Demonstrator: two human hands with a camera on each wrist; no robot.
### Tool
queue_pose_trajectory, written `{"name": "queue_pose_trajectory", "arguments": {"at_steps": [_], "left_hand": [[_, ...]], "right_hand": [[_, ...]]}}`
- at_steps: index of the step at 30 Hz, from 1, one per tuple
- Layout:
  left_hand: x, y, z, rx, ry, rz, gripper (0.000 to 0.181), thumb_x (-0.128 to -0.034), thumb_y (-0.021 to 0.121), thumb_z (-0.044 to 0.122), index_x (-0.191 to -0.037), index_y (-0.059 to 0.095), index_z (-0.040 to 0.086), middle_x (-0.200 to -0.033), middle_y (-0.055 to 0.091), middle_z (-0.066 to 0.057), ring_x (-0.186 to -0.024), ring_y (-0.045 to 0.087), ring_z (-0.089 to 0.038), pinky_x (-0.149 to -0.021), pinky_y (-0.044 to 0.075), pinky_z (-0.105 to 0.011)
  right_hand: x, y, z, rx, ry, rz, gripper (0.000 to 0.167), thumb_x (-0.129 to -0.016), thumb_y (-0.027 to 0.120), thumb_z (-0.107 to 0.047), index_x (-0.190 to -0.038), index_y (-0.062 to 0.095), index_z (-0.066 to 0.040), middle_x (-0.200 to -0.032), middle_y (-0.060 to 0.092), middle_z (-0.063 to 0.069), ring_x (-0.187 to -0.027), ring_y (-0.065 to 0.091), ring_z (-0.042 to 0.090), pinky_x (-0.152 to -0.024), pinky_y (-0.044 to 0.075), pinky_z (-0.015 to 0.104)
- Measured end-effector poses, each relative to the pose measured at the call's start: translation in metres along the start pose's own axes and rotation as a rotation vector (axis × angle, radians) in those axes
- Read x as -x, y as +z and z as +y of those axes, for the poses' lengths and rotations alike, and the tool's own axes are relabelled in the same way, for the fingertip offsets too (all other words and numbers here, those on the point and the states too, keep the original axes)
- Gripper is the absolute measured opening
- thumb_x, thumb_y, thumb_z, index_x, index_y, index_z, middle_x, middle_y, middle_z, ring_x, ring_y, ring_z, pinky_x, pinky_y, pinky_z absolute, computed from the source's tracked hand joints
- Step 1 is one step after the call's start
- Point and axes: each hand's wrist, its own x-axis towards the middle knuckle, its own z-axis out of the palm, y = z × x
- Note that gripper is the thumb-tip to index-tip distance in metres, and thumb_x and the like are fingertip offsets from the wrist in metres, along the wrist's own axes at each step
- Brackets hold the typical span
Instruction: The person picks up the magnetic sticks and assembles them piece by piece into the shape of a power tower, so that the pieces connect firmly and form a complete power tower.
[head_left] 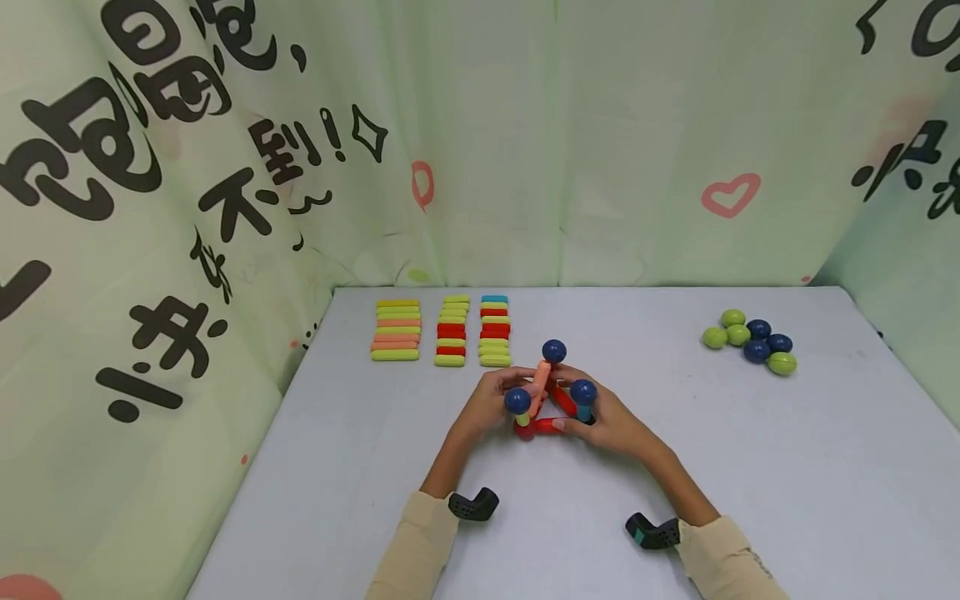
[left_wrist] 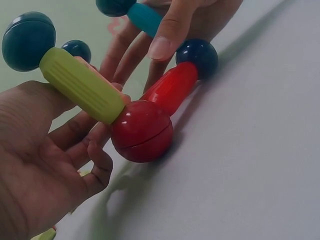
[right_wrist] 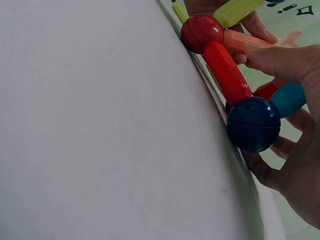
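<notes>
Both hands hold a toy frame of ridged sticks and balls over the table. Its base has red sticks (right_wrist: 227, 72), a red ball (left_wrist: 142, 131) at the near left corner and a dark blue ball (right_wrist: 254, 124) at another. A yellow-green stick (left_wrist: 82, 85) and a light-blue stick (head_left: 584, 412) stand up, topped by blue balls (head_left: 517, 400). A pink stick (head_left: 539, 379) crosses the left side. My left hand (head_left: 491, 402) grips the frame's left side, some fingertips hidden behind it. My right hand (head_left: 618, 423) holds the right side, its thumb in front and its fingers behind.
On the white table (head_left: 360, 467), yellow-green and pink sticks (head_left: 395, 330) lie in a column at the back left. Beside it are two more columns, one with red sticks (head_left: 451, 331), one with a blue stick (head_left: 495, 298). Green balls (head_left: 715, 337) and blue balls (head_left: 757, 351) cluster at the back right.
</notes>
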Motion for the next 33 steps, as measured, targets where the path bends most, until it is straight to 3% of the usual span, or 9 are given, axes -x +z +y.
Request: {"name": "queue_pose_trajectory", "arguments": {"at_steps": [8, 11, 14, 18, 20, 22, 25, 27, 33], "left_hand": [[-0.001, 0.002, -0.004, -0.025, -0.02, 0.028, 0.035, -0.0934, 0.065, 0.038, -0.12, 0.068, 0.015, -0.108, 0.071, -0.006, -0.102, 0.062, -0.017, -0.089, 0.054, -0.034], [-0.002, -0.002, -0.006, -0.05, -0.022, 0.091, 0.034, -0.0952, 0.061, 0.042, -0.117, 0.069, 0.017, -0.104, 0.072, -0.001, -0.1, 0.063, -0.014, -0.089, 0.054, -0.031], [-0.002, -0.011, -0.008, -0.132, -0.011, 0.245, 0.028, -0.0962, 0.06, 0.04, -0.111, 0.07, 0.018, -0.096, 0.072, 0.002, -0.093, 0.064, -0.012, -0.083, 0.055, -0.026], [0.003, -0.035, -0.013, -0.359, 0.015, 0.55, 0.014, -0.0963, 0.063, 0.021, -0.102, 0.07, 0.01, -0.09, 0.069, -0.005, -0.087, 0.063, -0.019, -0.075, 0.054, -0.031], [0.008, -0.05, -0.016, -0.502, -0.028, 0.683, 0.012, -0.0946, 0.064, 0.014, -0.103, 0.069, 0.008, -0.095, 0.065, -0.01, -0.092, 0.06, -0.025, -0.078, 0.052, -0.037], [0.014, -0.065, -0.019, -0.623, -0.093, 0.76, 0.019, -0.0934, 0.064, 0.01, -0.112, 0.068, 0.008, -0.104, 0.059, -0.016, -0.1, 0.055, -0.032, -0.083, 0.048, -0.046], [0.022, -0.086, -0.027, -0.752, -0.211, 0.762, 0.037, -0.0951, 0.062, 0.011, -0.131, 0.059, 0.015, -0.119, 0.046, -0.022, -0.113, 0.042, -0.038, -0.086, 0.039, -0.055], [0.025, -0.097, -0.032, -0.795, -0.249, 0.734, 0.044, -0.0972, 0.058, 0.011, -0.14, 0.053, 0.019, -0.126, 0.038, -0.026, -0.116, 0.035, -0.041, -0.087, 0.035, -0.058], [0.027, -0.114, -0.039, -0.862, -0.243, 0.748, 0.032, -0.0964, 0.059, 0.01, -0.128, 0.06, 0.014, -0.126, 0.033, -0.026, -0.116, 0.031, -0.041, -0.086, 0.035, -0.056]], "right_hand": [[0.001, -0.001, 0.002, 0.029, 0.054, -0.002, 0.057, -0.084, 0.076, -0.014, -0.134, 0.052, -0.003, -0.142, 0.053, 0.02, -0.128, 0.052, 0.039, -0.103, 0.043, 0.057], [0.002, -0.003, 0.002, 0.05, 0.096, -0.019, 0.053, -0.082, 0.078, -0.017, -0.128, 0.055, -0.003, -0.13, 0.061, 0.015, -0.12, 0.058, 0.032, -0.101, 0.047, 0.053], [0.003, -0.006, 0.002, 0.087, 0.148, -0.046, 0.05, -0.081, 0.079, -0.021, -0.123, 0.057, -0.004, -0.121, 0.065, 0.01, -0.112, 0.059, 0.027, -0.098, 0.049, 0.052], [0.005, -0.009, 0.001, 0.127, 0.199, -0.075, 0.046, -0.081, 0.079, -0.026, -0.118, 0.058, -0.006, -0.112, 0.065, 0.007, -0.105, 0.056, 0.023, -0.093, 0.05, 0.049], [0.004, -0.01, 0.001, 0.129, 0.209, -0.082, 0.046, -0.081, 0.079, -0.028, -0.116, 0.058, -0.006, -0.109, 0.065, 0.006, -0.102, 0.055, 0.022, -0.091, 0.05, 0.046], [0.004, -0.011, 0.0, 0.138, 0.208, -0.085, 0.045, -0.08, 0.08, -0.028, -0.114, 0.058, -0.006, -0.106, 0.064, 0.006, -0.098, 0.054, 0.02, -0.089, 0.05, 0.043], [0.005, -0.011, 0.0, 0.15, 0.203, -0.09, 0.043, -0.08, 0.08, -0.027, -0.111, 0.059, -0.006, -0.102, 0.064, 0.004, -0.093, 0.053, 0.019, -0.087, 0.05, 0.041], [0.005, -0.011, 0.0, 0.149, 0.199, -0.095, 0.04, -0.08, 0.08, -0.026, -0.11, 0.061, -0.006, -0.1, 0.063, 0.003, -0.092, 0.053, 0.018, -0.087, 0.049, 0.042], [0.003, -0.014, 0.0, 0.14, 0.184, -0.11, 0.032, -0.082, 0.079, -0.027, -0.108, 0.066, -0.013, -0.1, 0.063, -0.001, -0.092, 0.052, 0.015, -0.085, 0.048, 0.036]]}}
